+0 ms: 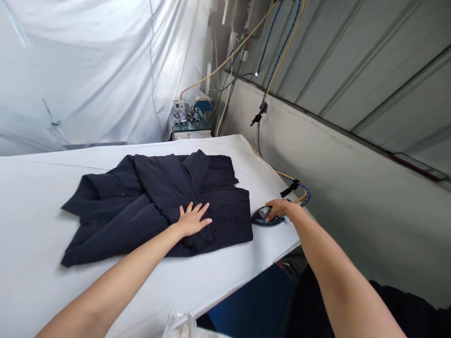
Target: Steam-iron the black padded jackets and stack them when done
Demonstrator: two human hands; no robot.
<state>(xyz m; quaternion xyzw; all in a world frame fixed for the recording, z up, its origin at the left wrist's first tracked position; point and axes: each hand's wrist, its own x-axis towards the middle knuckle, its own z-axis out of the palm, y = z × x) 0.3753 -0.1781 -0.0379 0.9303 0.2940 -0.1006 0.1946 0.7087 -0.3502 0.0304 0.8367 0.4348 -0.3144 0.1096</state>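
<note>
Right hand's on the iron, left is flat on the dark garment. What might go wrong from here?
The left hand lies flat on the garment close to the iron; a sweep leftward might burn it. The hoses trail off the table edge and may snag. Ironing over the folds could set creases.

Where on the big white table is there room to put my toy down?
The white table is bare left of the dark garment, and along the near edge below it. It is crowded at the right: the left hand presses the garment, and the right hand grips the iron by the corner.
</note>
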